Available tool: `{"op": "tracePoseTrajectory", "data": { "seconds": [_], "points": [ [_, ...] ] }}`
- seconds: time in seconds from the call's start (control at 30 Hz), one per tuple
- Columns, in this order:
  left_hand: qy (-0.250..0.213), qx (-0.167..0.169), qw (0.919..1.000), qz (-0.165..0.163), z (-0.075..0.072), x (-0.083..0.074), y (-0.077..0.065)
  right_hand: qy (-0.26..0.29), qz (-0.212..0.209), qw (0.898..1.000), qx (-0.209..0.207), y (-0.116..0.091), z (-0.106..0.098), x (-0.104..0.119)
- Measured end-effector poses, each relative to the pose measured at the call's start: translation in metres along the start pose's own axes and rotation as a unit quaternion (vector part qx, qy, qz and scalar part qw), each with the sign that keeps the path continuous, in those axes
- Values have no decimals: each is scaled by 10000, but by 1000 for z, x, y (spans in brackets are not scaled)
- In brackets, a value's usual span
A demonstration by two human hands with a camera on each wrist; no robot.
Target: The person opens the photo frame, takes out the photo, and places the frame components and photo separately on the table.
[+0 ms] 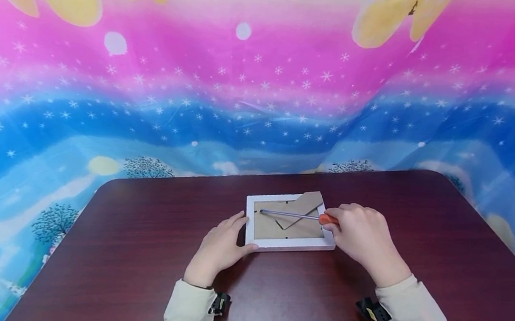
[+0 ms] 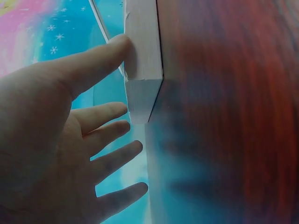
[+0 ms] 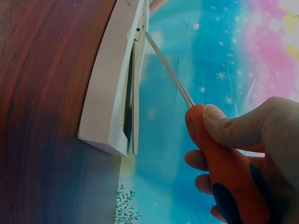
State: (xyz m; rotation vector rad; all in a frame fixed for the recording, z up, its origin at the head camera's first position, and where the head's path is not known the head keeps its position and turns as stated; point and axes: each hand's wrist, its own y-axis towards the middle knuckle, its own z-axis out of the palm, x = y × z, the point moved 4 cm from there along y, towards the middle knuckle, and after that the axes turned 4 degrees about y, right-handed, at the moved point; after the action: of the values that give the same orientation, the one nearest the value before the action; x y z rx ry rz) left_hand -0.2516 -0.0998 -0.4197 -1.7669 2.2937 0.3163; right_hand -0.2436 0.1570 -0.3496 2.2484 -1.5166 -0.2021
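A white picture frame lies face down on the table, its brown backing board and slanted stand leg showing. My right hand grips the orange-and-black handle of a screwdriver. Its metal shaft crosses above the backing toward a small dark tab near the left rim; whether the tip touches the tab I cannot tell. At the frame's left corner is my left hand. In the left wrist view its thumb rests on the frame's edge, while the other fingers are spread and straight beside the corner.
The dark red wooden table has rounded far corners. A colourful snowflake-patterned cloth hangs behind it and down its left side. Black straps with small devices sit on both wrists.
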Motion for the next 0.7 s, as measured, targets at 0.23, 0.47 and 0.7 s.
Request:
{"op": "tracePoseTrajectory", "data": {
  "seconds": [0.23,0.47,0.7],
  "points": [
    [19,44,10000,69,3,-3,-1,22,-143,9999,-45,-1,5,5],
    [123,18,9998,130,5,-5,-1,-36,-213,9998,-38,-1,7,6],
    [144,-41,9997,167,5,-6,-1,-43,-269,9996,-38,-1,11,3]
  ]
}}
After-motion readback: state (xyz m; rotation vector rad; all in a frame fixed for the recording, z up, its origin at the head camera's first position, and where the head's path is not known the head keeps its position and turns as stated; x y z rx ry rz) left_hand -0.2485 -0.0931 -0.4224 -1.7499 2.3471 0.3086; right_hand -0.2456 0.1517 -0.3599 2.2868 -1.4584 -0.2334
